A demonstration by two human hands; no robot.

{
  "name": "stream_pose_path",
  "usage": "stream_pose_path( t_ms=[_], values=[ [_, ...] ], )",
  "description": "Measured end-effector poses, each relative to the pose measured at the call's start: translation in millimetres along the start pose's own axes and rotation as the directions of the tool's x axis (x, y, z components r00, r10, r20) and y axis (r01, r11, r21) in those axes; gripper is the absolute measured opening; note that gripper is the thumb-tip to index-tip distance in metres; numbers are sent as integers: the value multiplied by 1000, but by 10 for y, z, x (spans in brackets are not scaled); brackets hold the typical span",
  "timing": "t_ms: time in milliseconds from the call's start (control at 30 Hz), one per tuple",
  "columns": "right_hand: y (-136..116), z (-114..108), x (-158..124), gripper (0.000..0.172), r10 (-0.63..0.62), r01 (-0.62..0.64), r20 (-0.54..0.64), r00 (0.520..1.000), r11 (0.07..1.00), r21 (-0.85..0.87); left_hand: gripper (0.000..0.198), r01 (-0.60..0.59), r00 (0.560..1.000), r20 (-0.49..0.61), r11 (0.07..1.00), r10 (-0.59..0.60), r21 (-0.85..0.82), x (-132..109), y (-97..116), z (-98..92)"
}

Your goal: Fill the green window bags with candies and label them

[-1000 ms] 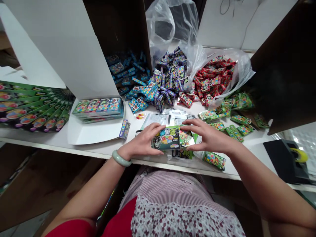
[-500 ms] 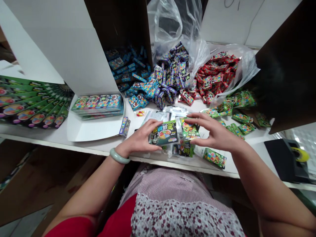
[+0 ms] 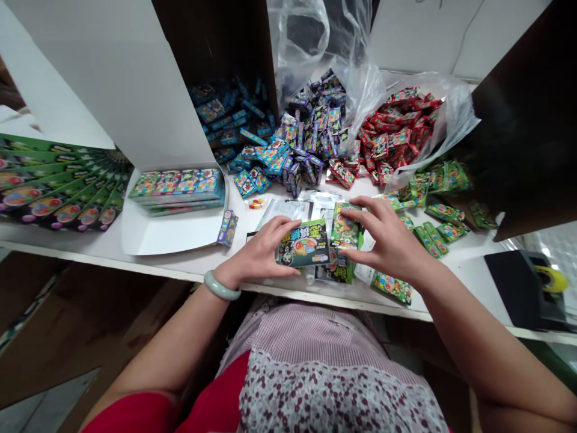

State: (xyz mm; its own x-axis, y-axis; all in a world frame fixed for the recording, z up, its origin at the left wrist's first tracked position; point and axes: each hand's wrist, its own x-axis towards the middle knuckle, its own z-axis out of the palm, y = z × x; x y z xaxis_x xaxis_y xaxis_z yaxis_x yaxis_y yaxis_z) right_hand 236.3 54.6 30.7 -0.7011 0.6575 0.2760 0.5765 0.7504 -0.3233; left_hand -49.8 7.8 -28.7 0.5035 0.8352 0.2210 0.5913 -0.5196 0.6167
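Note:
My left hand (image 3: 265, 248), with a pale green bangle at its wrist, grips a black and green printed candy card (image 3: 305, 244) between thumb and fingers. Just right of it, my right hand (image 3: 383, 237) pinches a small green candy packet (image 3: 345, 227) by its right side. The packet's left edge lies close against the card; I cannot tell whether they touch. Below both hands another black and green card (image 3: 334, 270) lies on the table, partly covered. Near my right wrist lies a green packet strip (image 3: 391, 287) with a clear end.
Piles of blue packets (image 3: 274, 157), purple packets (image 3: 315, 129), red packets (image 3: 401, 135) and green packets (image 3: 444, 175) run along the back. A white open box (image 3: 166, 234) with stacked candy sets stands left, beside fanned cards (image 3: 58, 186). A black tape dispenser (image 3: 514, 288) sits right.
The green packet in my right hand has shifted slightly and now stands more upright beside the card. My left hand keeps its hold on the card. The whole view has shifted a little.

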Motion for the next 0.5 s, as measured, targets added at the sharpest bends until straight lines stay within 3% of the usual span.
stream_pose_path(
  t_ms=[200,333,500],
  values=[
    [-41,-5,-41,58,-40,38,77,996,999,37,97,12,997,-82,1000,-11,15,9,-21,14],
    [-65,76,-98,57,42,-42,6,999,999,12,97,46,987,-157,999,-40,29,-1,-22,42],
    [-38,88,-116,59,20,-19,-32,999,999,27,97,20,995,-97,1000,-17,23,-5,-25,40]
  ],
)
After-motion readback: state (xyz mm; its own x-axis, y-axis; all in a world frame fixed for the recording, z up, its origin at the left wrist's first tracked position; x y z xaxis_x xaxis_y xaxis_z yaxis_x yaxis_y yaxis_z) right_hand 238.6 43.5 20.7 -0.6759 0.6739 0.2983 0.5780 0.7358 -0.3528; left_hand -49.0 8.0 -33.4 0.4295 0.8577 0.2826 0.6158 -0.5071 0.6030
